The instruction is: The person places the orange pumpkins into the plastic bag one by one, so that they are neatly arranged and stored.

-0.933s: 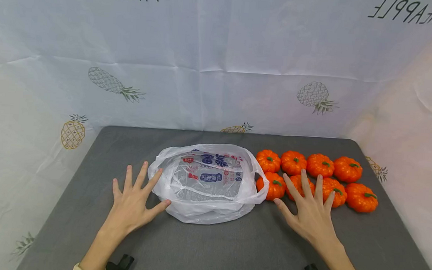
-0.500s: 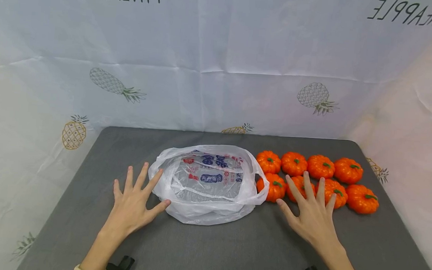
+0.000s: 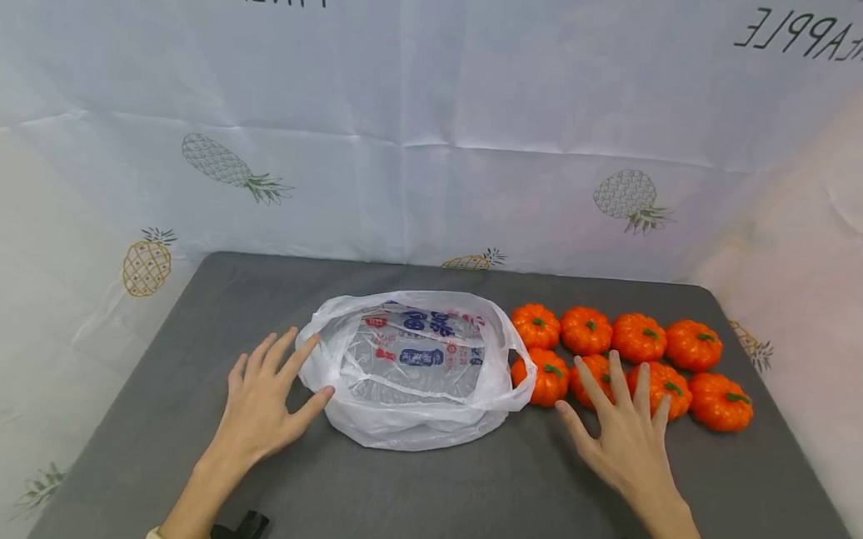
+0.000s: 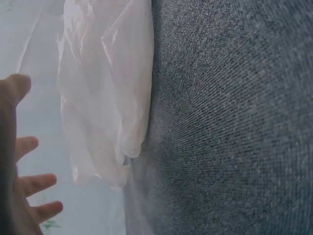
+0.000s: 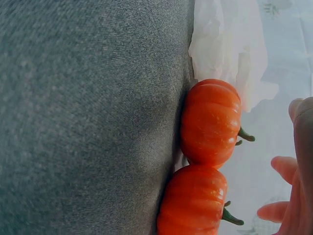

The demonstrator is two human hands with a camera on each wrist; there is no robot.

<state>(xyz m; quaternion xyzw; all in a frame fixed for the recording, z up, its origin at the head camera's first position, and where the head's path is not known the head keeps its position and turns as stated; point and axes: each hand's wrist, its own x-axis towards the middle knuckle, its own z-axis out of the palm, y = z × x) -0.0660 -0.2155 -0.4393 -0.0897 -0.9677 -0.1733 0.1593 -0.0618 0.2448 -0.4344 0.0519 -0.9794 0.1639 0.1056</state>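
Note:
A white plastic bag (image 3: 413,427) with blue and red print lies at the middle of the table, its mouth spread wide. My left hand (image 3: 260,408), fingers spread and holding nothing, hovers beside the bag's left edge; the left wrist view shows the bag (image 4: 107,88) apart from the fingers. To the right of the bag sit small orange pumpkins (image 3: 548,376) with green stems, in two rows. Over the front row my right hand (image 3: 626,442) is held with spread fingers, gripping nothing. In the right wrist view two pumpkins (image 5: 210,122) stand below the fingertips, not touched.
A dark grey cloth-covered table (image 3: 429,511) lies under everything. Behind and at the sides hangs a white curtain (image 3: 430,69) printed with pineapples. One bag handle (image 3: 521,368) overlaps the nearest front pumpkin.
My left hand has drawn its fingers closer together and its thumb has shifted slightly left from the bag. The right hand has moved slightly right and down. Bag and pumpkins stay put.

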